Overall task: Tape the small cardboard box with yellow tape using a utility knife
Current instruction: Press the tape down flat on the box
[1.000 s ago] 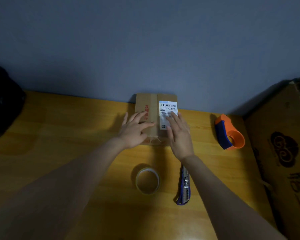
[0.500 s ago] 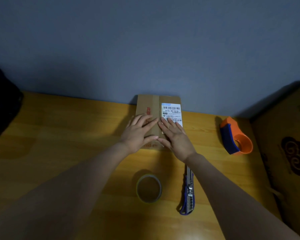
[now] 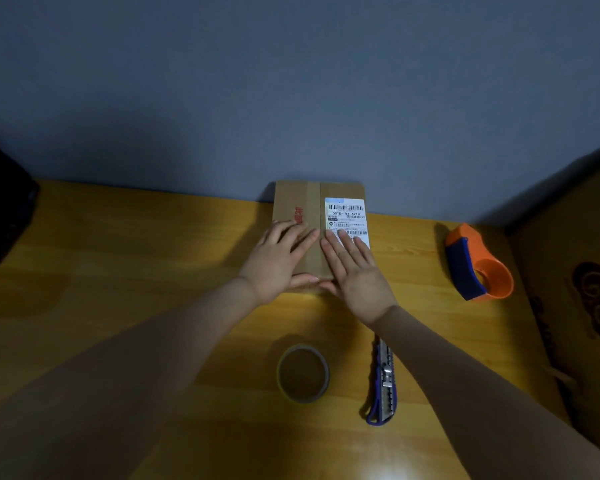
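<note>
One small cardboard box (image 3: 317,216) lies flat at the centre of the frame, its far edge against the blue-grey wall (image 3: 291,81). Both my hands rest on its top, palms down with the fingers stretched out flat, gripping nothing. My left hand (image 3: 280,263) covers the near left part of the lid, its fingertips reaching the red printing (image 3: 298,215). My right hand (image 3: 355,273) covers the near right part, its fingertips lying over the lower edge of the one white shipping label (image 3: 346,217). The two thumbs nearly meet at the near edge of the box. One strip of brownish tape (image 3: 314,230) runs down the middle of the lid between my hands.

On the wooden table (image 3: 118,271), lower centre of the frame, lies one roll of yellow tape (image 3: 303,373), flat, well apart from the box. Just to its right is one utility knife (image 3: 383,382) with a blue handle, pointing up the frame; my right forearm crosses over its far end. At the right of the frame stands one orange and blue tape dispenser (image 3: 475,263), apart from everything else. One large cardboard carton (image 3: 582,271) with a dark swirl print fills the right edge. One dark object (image 3: 0,209) sits at the left edge; I cannot tell what it is.
</note>
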